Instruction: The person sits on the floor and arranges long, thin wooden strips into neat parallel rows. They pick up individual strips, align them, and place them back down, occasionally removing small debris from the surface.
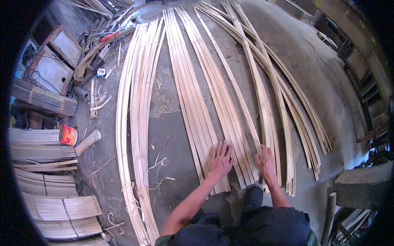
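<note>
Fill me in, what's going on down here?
A person's bare hands are among long, pale strips laid lengthwise on the floor. The left hand lies spread on the near end of a flat row of strips; the right hand is at a single strip. Farther right, loose strips cross; tied bundles sit at far left.

red tub point(67, 135) | printed label point(70, 137) | too small to read

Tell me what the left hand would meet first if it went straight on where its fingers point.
Probably the left hand would first meet the pale strips lying between it and the right hand; whether it would brush or clear them is unclear.
</note>
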The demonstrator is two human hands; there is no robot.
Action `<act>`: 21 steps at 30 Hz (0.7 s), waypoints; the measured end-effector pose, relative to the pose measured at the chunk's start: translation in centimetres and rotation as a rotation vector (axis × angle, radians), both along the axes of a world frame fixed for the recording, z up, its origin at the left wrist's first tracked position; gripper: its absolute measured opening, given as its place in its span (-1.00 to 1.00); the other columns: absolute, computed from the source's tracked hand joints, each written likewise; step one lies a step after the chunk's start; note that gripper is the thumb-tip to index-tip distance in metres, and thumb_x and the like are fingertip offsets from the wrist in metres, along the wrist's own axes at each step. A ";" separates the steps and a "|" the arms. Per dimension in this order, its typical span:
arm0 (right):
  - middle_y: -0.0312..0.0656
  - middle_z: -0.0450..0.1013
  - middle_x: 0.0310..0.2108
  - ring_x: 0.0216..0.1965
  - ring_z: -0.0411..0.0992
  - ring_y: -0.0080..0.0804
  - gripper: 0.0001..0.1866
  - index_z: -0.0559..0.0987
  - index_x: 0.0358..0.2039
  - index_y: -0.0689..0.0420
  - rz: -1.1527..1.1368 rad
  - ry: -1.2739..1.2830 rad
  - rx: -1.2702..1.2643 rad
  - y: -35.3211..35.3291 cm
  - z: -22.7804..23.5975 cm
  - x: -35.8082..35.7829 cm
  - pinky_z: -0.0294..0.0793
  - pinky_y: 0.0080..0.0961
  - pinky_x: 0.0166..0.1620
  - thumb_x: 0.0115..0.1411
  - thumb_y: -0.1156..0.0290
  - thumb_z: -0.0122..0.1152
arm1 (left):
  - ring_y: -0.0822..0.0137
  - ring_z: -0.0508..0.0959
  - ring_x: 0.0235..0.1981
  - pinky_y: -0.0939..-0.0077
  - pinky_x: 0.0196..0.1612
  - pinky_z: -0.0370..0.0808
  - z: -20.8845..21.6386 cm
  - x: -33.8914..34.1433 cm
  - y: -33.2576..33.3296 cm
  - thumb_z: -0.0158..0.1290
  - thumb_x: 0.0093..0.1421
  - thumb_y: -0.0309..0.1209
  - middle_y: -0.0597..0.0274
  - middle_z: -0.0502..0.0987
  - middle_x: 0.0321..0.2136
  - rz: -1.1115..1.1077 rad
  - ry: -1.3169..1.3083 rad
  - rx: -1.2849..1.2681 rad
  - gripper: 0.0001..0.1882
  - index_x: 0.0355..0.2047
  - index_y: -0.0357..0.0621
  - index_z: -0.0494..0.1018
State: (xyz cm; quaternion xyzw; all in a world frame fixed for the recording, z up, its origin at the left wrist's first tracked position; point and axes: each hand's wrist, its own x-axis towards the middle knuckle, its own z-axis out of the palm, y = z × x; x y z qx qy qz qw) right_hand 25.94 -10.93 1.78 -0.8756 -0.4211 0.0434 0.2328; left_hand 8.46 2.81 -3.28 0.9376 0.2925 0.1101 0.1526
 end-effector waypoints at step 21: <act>-0.22 0.49 -0.34 -0.43 0.34 -0.53 -0.46 0.33 0.23 0.33 -0.011 0.810 0.292 4.6 -4.5 -8.0 0.39 -0.62 -0.35 0.30 0.38 0.19 | 0.01 -0.10 0.44 -0.09 0.41 -0.26 -1.8 -2.5 4.3 -0.15 0.32 0.01 0.01 -0.08 0.42 0.185 0.087 0.044 -0.25 0.39 -0.11 -0.01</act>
